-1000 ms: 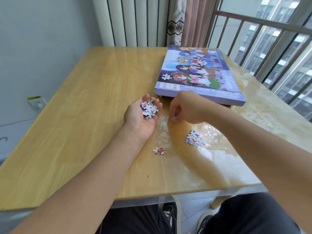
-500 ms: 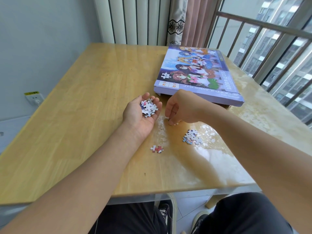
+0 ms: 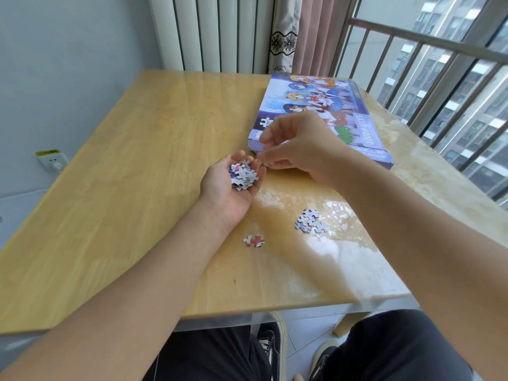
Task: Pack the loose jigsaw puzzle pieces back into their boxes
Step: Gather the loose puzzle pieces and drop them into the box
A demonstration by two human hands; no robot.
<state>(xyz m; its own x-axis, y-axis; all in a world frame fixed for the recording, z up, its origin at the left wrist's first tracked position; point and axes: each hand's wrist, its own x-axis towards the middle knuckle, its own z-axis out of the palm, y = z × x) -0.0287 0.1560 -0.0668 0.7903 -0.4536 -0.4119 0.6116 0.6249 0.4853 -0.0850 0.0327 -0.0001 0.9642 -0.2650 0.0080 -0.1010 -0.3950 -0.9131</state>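
While the left hand [image 3: 231, 185] lies palm up on the table [image 3: 123, 188], these lines give the scene around it.

Left hand: cupped, fingers curled up around a heap [image 3: 243, 175] of puzzle pieces resting in the palm; back of the hand on the tabletop.

Right hand [image 3: 299, 144]: raised just beyond and to the right of the left palm, in front of the box's near end; thumb and fingertips drawn together close to the left fingertips. Whether they pinch a piece is too blurred to tell.

Box [image 3: 324, 111]: closed, flat on the table, beyond the right hand, which hides part of its near end and lid picture; "1000 PIECES" reads along the right side of the lid.

Loose cluster [image 3: 310, 221]: pale pieces on the table, to the right of the left wrist and nearer the person, under the right forearm's line but uncovered.

Red pair [image 3: 254, 240]: a small red-and-white group on the table, just beside the left wrist on its right, apart from the pale cluster.

Table surface: glossy, with window glare across the right half, around the loose cluster.

Around: socket [image 3: 52, 160] on the left wall; radiator [image 3: 214, 34] and curtain [image 3: 297, 31] behind the table; railing [image 3: 439, 64] to the right; dark trousers [image 3: 398, 350] and shoes [image 3: 270, 342] below the near edge.
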